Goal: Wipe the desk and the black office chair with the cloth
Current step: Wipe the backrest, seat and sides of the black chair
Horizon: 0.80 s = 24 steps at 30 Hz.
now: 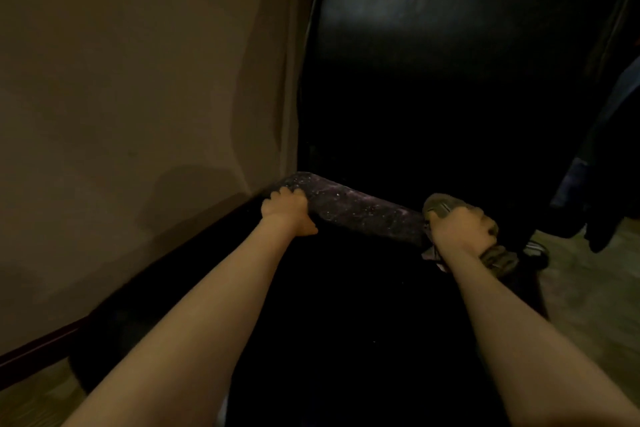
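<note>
- Gripping the black office chair (363,206) by the top edge of its backrest, the left hand (289,210) has its fingers curled over the edge and its thumb on the near side, at the chair's left corner.
- Right-corner check: the right hand (460,230) is closed round the cloth (498,258) (olive-grey, bunched) and presses it onto the same edge; cloth shows beyond and below the hand.
- Between the two hands, the chair's edge carries pale dust specks.
- Left of the chair: beige wall (138,97) with a dark baseboard (38,350).
- Right of the chair: wood-look floor (588,281) and dark fabric (609,163), detail lost in low light.
</note>
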### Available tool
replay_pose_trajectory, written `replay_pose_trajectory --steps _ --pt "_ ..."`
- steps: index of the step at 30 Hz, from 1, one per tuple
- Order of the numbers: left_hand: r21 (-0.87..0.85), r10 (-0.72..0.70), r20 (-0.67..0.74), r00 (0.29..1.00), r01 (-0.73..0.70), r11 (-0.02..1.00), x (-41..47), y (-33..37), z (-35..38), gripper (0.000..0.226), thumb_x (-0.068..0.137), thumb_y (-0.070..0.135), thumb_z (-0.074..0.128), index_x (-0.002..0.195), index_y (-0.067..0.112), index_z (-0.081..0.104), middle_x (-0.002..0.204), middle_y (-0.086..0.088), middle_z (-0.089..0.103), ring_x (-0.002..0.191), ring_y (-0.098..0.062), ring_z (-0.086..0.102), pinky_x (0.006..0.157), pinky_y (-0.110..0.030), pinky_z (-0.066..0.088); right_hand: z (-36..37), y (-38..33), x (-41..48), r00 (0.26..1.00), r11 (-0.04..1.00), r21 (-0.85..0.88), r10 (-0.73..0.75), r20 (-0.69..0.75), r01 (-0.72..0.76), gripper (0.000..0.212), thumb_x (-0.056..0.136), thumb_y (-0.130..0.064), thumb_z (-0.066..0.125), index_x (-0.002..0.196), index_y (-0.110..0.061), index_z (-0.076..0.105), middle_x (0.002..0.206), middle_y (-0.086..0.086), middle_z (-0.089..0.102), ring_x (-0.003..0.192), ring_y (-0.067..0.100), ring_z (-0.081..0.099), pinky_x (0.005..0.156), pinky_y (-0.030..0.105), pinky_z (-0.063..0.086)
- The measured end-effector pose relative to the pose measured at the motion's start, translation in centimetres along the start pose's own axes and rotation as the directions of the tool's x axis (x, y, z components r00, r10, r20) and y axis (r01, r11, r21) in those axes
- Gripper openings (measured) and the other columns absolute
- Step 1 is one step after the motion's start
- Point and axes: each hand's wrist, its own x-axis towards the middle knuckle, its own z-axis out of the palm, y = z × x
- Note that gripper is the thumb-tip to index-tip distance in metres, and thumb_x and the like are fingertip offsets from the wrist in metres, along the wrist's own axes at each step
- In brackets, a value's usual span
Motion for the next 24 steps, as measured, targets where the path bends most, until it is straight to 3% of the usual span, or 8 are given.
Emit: replay_pose_trajectory --steps 3,6,9,11,15,18,20,24 --pt "0.103 -0.186 -0.021 0.982 0.187 0.977 1.4 -1.4 -1.2 0.101 0.071 0.056 0.072 0.143 0.005 0.023 0.143 -0.018 0.030 0.134 -0.033 0.031 0.107 -0.038 0.030 0.3 -0.8 0.8 0.999 0.999 -0.022 -0.030 0.028 0.031 0.057 0.092 -0.038 0.055 0.129 0.004 0.047 0.136 0.023 0.041 0.127 0.042 0.033 0.099 0.049 0.034" --pt "0.055 -0.351 0.163 0.922 0.347 0.936 4.1 -3.7 -1.8 0.127 0.050 0.068 0.078 0.146 0.009 0.020 0.148 -0.013 0.030 0.137 -0.032 0.030 0.111 -0.042 0.026 0.6 -0.5 1.6 0.999 1.000 0.003 -0.026 0.031 0.026 0.057 0.091 -0.040 0.056 0.126 0.004 0.050 0.132 0.024 0.045 0.123 0.042 0.037 0.094 0.046 0.038" --pt "-0.007 -0.273 0.440 0.856 0.307 0.952 9.1 -5.7 0.2 0.159 0.008 0.074 0.078 0.147 0.018 0.025 0.146 -0.007 0.038 0.131 -0.032 0.039 0.111 -0.047 0.029 1.3 0.0 2.6 1.000 0.998 0.062 0.000 0.024 -0.001 0.060 0.088 -0.044 0.059 0.124 0.004 0.052 0.126 0.024 0.051 0.119 0.041 0.044 0.090 0.043 0.040" --pt "-0.040 -0.245 0.449 0.859 0.293 0.955 13.7 -7.6 2.9 0.163 0.002 0.075 0.077 0.146 0.020 0.025 0.146 -0.004 0.038 0.130 -0.030 0.041 0.110 -0.046 0.031 1.7 -0.3 3.0 1.000 0.997 0.079 0.023 0.007 -0.023 0.061 0.086 -0.046 0.060 0.123 0.002 0.054 0.124 0.023 0.054 0.116 0.041 0.048 0.088 0.042 0.041" --pt "-0.091 -0.194 0.335 0.922 0.236 0.967 12.8 -7.6 3.4 0.161 0.006 0.083 0.073 0.148 0.024 0.023 0.151 -0.005 0.031 0.136 -0.028 0.032 0.112 -0.044 0.028 2.9 -1.6 2.4 0.995 0.994 0.081 0.081 -0.065 -0.076 0.056 0.086 -0.040 0.062 0.120 0.004 0.056 0.124 0.024 0.053 0.116 0.043 0.046 0.089 0.046 0.042" --pt "-0.084 -0.194 0.270 0.943 0.224 0.971 6.6 -6.3 0.1 0.134 0.047 0.079 0.069 0.150 0.012 0.015 0.153 -0.013 0.019 0.140 -0.034 0.019 0.114 -0.044 0.023 4.4 -3.9 1.7 0.993 0.998 0.008 0.060 -0.098 -0.059 0.052 0.086 -0.035 0.063 0.118 0.005 0.056 0.127 0.023 0.050 0.119 0.043 0.042 0.093 0.048 0.039" --pt "-0.070 -0.159 0.245 0.956 0.181 0.981 5.4 -6.2 -0.3 0.119 0.064 0.073 0.065 0.149 0.007 0.014 0.152 -0.015 0.017 0.140 -0.035 0.016 0.111 -0.045 0.023 5.5 -5.6 1.9 0.993 0.999 -0.017 0.049 -0.107 -0.052 0.051 0.087 -0.035 0.062 0.119 0.004 0.056 0.128 0.023 0.049 0.120 0.042 0.041 0.094 0.048 0.038" --pt "-0.091 -0.100 0.237 0.966 0.124 0.988 5.2 -7.0 0.0 0.119 0.065 0.075 0.062 0.148 0.004 0.015 0.152 -0.015 0.016 0.140 -0.034 0.014 0.111 -0.046 0.021 7.7 -9.6 2.1 0.995 0.999 -0.041 0.025 -0.099 -0.029 0.049 0.088 -0.034 0.061 0.119 0.003 0.056 0.126 0.023 0.051 0.121 0.041 0.040 0.094 0.047 0.039"
